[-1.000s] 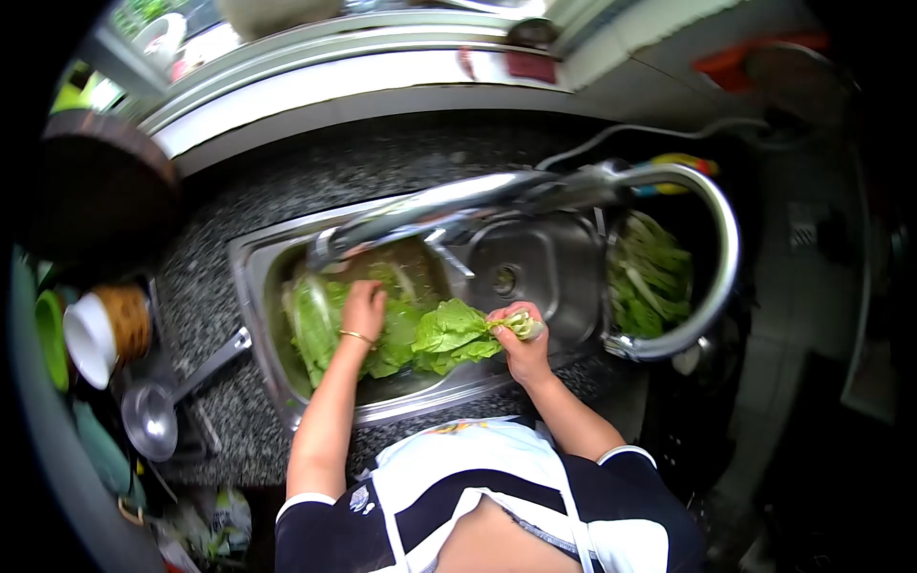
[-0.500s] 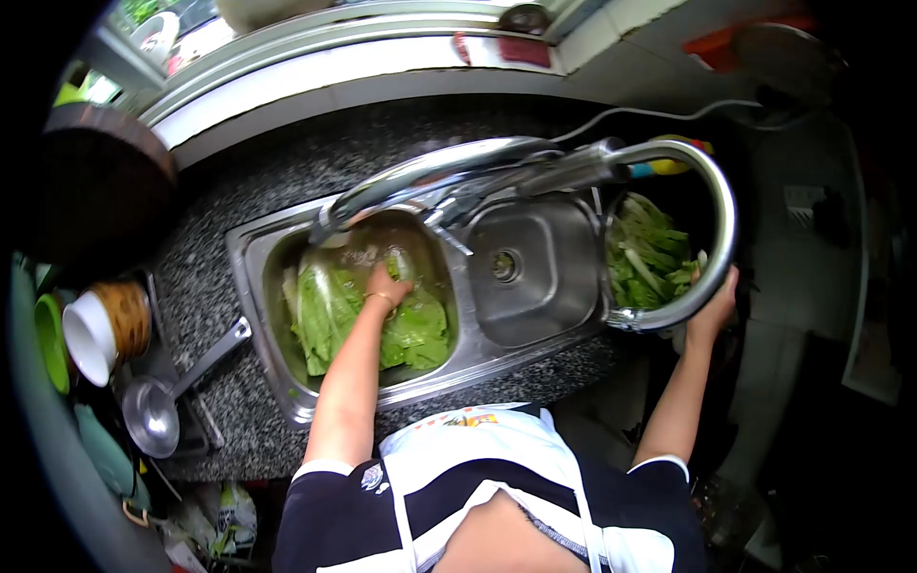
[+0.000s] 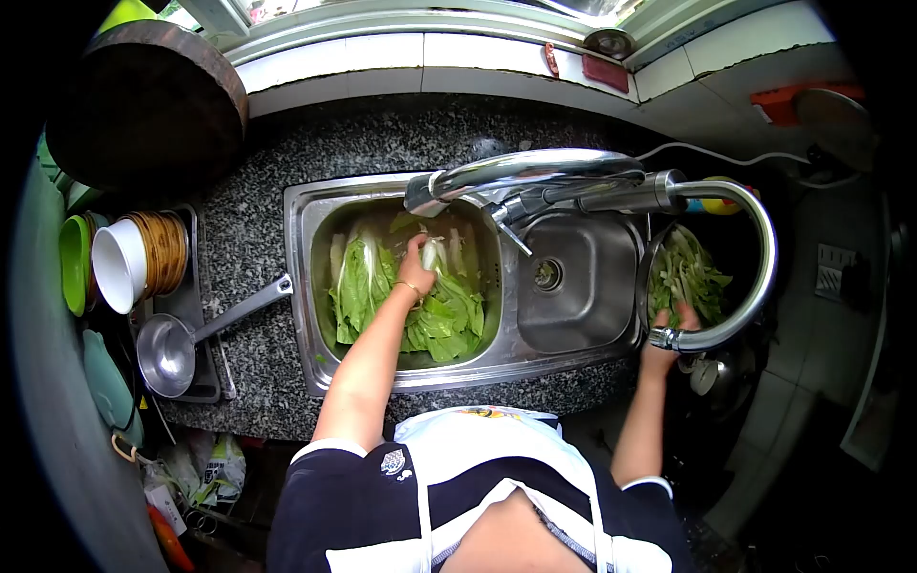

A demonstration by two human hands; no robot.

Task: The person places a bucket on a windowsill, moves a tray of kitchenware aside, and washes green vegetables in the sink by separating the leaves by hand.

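Note:
Leafy greens [image 3: 363, 291] lie in water in the left sink basin [image 3: 320, 277]. My left hand [image 3: 415, 269] is closed around the white stem end of one bunch [image 3: 449, 313] there, its leaves spread toward the basin's front edge. At the right, a bowl of greens [image 3: 693, 272] stands beside the right basin [image 3: 583, 320]. My right hand [image 3: 673, 329] is at the near side of that bowl, touching the greens, its fingers apart and partly hidden behind the faucet spout.
A curved chrome faucet [image 3: 535, 172] arches over both basins. A metal ladle [image 3: 172, 353], a white bowl [image 3: 119, 265] and a green bowl [image 3: 74, 265] are on the left. A round wooden board [image 3: 148, 105] stands at the back left.
The bunch from my right hand has gone to the right-hand bowl, and that hand is now lower at its near side. My left hand has closed on another bunch. The view has shifted.

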